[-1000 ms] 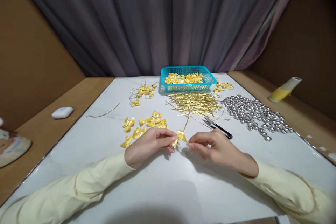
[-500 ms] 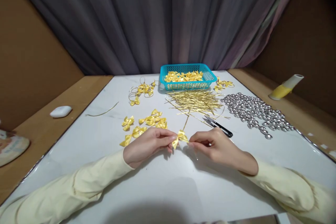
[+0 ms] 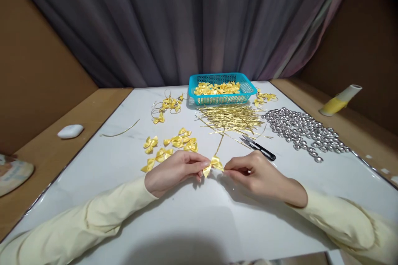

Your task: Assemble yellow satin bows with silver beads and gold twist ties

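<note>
My left hand (image 3: 178,170) pinches the left side of a small yellow ribbon bow (image 3: 213,165), held just over the white table. From the top of the bow a gold wire tie (image 3: 219,144) sticks up and away toward the gold pile. On the bow's right, my right hand (image 3: 256,174) is closed in a pinch on a thin gold end that runs across the bow's middle; the tip between thumb and finger is hidden. Just beyond my right hand lie black-handled thread snips (image 3: 260,148). Loose yellow bows (image 3: 178,141) rest beyond my left hand.
A blue basket (image 3: 222,100) of yellow bows stands at the back, with a pile of gold ties (image 3: 231,118) before it. Silver beads (image 3: 307,130) spread to the right. Looped bows (image 3: 169,104) lie back left, and a single tie (image 3: 120,133) lies nearer the left edge.
Both hands stay almost in place around the bow. A gold end now shows stretched from the bow to my right fingertips, and the view has shifted slightly.
</note>
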